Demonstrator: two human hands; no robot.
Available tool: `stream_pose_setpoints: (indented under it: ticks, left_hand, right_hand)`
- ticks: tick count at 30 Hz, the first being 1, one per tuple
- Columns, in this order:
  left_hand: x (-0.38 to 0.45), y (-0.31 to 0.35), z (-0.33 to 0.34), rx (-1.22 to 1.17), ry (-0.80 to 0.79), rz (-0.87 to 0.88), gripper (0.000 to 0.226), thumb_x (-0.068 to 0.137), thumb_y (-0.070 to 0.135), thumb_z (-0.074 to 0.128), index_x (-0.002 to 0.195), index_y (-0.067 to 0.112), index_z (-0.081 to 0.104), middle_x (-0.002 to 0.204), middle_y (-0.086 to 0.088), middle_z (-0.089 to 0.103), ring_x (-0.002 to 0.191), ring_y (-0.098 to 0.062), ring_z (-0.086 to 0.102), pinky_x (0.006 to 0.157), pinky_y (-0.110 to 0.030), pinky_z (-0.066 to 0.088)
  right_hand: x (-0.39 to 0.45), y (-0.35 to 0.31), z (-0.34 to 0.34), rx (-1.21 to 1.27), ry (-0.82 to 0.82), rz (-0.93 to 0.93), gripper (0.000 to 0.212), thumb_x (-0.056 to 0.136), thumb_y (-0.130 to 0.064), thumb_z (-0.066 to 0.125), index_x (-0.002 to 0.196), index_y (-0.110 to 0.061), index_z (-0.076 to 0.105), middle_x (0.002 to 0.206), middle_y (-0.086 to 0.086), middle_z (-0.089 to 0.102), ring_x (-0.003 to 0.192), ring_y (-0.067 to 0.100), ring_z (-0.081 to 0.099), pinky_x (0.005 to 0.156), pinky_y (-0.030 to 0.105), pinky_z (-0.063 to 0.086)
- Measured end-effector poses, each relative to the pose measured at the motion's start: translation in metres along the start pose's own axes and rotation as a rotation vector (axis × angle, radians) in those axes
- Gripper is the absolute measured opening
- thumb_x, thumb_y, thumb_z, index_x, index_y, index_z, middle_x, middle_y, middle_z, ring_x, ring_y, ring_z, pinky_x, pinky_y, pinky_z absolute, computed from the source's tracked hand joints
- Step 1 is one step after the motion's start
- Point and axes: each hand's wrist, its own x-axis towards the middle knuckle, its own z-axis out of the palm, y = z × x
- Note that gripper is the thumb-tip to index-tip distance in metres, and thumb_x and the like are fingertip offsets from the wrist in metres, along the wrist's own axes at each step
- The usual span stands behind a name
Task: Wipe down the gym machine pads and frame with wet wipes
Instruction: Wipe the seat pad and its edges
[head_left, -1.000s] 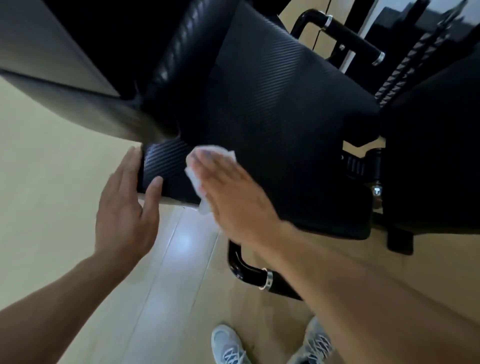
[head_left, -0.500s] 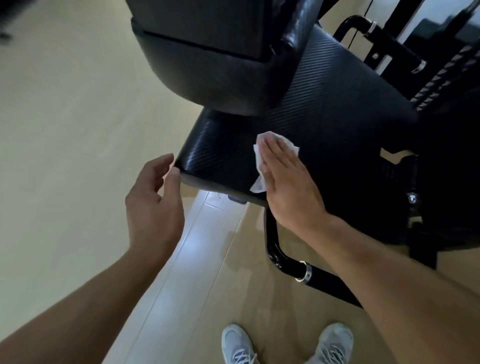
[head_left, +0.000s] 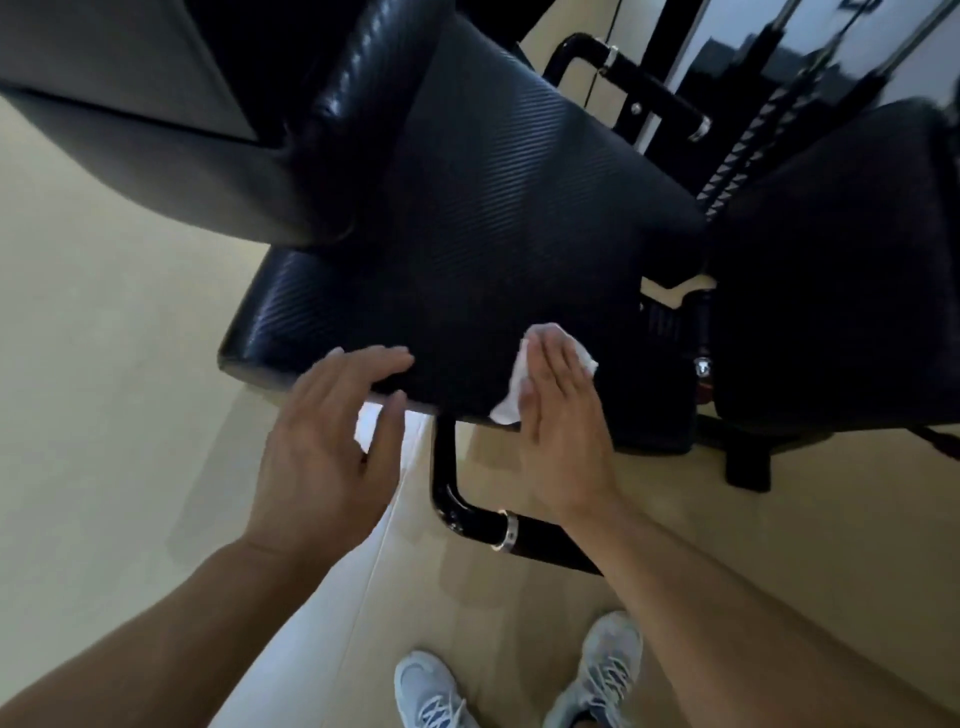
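right hand (head_left: 563, 415) flat, pressing limp wet wipe (head_left: 519, 387) on seat pad (head_left: 493, 234) near edge; left hand (head_left: 332, 441) cupping that edge; wipe bunches, keep palm flat.

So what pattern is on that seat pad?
The seat pad is black with a fine carbon-fibre-style weave, in the head view.

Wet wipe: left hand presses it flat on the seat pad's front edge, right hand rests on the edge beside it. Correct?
Hands are swapped. In the head view the right hand presses the wet wipe flat on the seat pad front edge; the left hand rests on the edge beside it.
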Motion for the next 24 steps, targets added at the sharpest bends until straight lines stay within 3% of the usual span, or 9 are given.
stream_pose_setpoints:
  ticks: [5,6,8,10,12,15,18,22,24]
  left_hand:
    - [0.031,0.016,0.059,0.160,-0.318,0.207,0.039,0.096,0.021,0.055,0.134,0.015,0.060,0.141,-0.001,0.058,0.140,-0.016,0.043,0.123,-0.036,0.022]
    - [0.040,0.019,0.067,0.196,-0.321,0.213,0.040,0.097,0.021,0.054,0.136,0.014,0.057,0.144,-0.003,0.056,0.142,-0.018,0.040,0.124,-0.038,0.020]
    - [0.056,0.022,0.079,0.279,-0.297,0.204,0.043,0.099,0.021,0.046,0.140,0.012,0.053,0.149,-0.006,0.051,0.146,-0.021,0.036,0.125,-0.040,0.016]
    - [0.073,0.023,0.083,0.407,-0.279,0.188,0.047,0.101,0.023,0.035,0.146,0.012,0.046,0.154,-0.007,0.045,0.150,-0.020,0.028,0.126,-0.043,0.012]
    - [0.087,0.020,0.084,0.539,-0.258,0.177,0.051,0.101,0.026,0.033,0.150,0.013,0.040,0.159,-0.005,0.038,0.153,-0.018,0.019,0.126,-0.045,0.008]
    - [0.094,0.018,0.083,0.590,-0.233,0.126,0.050,0.102,0.027,0.033,0.150,0.013,0.036,0.159,-0.004,0.036,0.154,-0.018,0.015,0.126,-0.046,0.005]
    - [0.090,0.020,0.086,0.512,-0.210,0.073,0.045,0.105,0.024,0.034,0.149,0.014,0.037,0.156,-0.002,0.042,0.152,-0.016,0.022,0.126,-0.043,0.008]
    - [0.089,0.020,0.090,0.561,-0.222,0.117,0.048,0.103,0.026,0.029,0.149,0.014,0.039,0.156,0.000,0.042,0.152,-0.017,0.023,0.125,-0.046,0.013]
    - [0.089,0.019,0.092,0.575,-0.207,0.127,0.050,0.102,0.025,0.031,0.150,0.013,0.038,0.156,-0.001,0.043,0.151,-0.019,0.025,0.125,-0.048,0.015]
  right_hand:
    - [0.002,0.077,-0.024,0.119,0.071,0.524,0.053,0.111,-0.024,0.022,0.162,-0.011,0.015,0.171,0.003,0.011,0.157,0.014,0.006,0.129,0.038,0.012]
    - [0.014,0.064,-0.021,0.135,0.103,0.535,0.052,0.111,-0.024,0.023,0.161,-0.012,0.019,0.170,0.004,0.016,0.157,0.017,0.010,0.128,0.040,0.018]
    - [0.033,0.023,-0.015,0.137,0.102,0.315,0.052,0.110,-0.030,0.025,0.160,-0.014,0.026,0.169,0.003,0.022,0.157,0.018,0.014,0.127,0.044,0.021]
    - [0.036,-0.016,-0.002,0.047,0.030,-0.040,0.056,0.108,-0.035,0.027,0.160,-0.014,0.023,0.169,0.003,0.018,0.157,0.015,0.005,0.129,0.041,0.009]
    - [0.033,-0.026,0.002,0.014,0.019,-0.151,0.058,0.107,-0.031,0.035,0.160,-0.013,0.021,0.168,0.002,0.014,0.154,0.011,-0.002,0.128,0.037,0.002]
    - [0.029,0.002,-0.004,0.068,0.008,-0.073,0.051,0.112,-0.029,0.024,0.161,-0.017,0.018,0.170,-0.002,0.011,0.156,0.008,-0.001,0.129,0.034,0.005]
    - [0.049,0.042,-0.018,0.083,-0.023,0.163,0.053,0.113,-0.027,0.018,0.162,-0.015,0.004,0.171,0.000,-0.001,0.156,0.010,-0.007,0.129,0.036,0.004]
    - [0.115,0.069,-0.036,0.030,-0.058,0.455,0.069,0.106,-0.008,0.036,0.162,-0.009,-0.005,0.171,0.006,-0.006,0.158,0.020,-0.001,0.129,0.039,0.013]
    - [0.143,0.058,-0.035,-0.010,-0.026,0.441,0.066,0.107,-0.009,0.035,0.162,-0.007,-0.002,0.171,0.007,-0.004,0.158,0.021,-0.002,0.129,0.041,0.011]
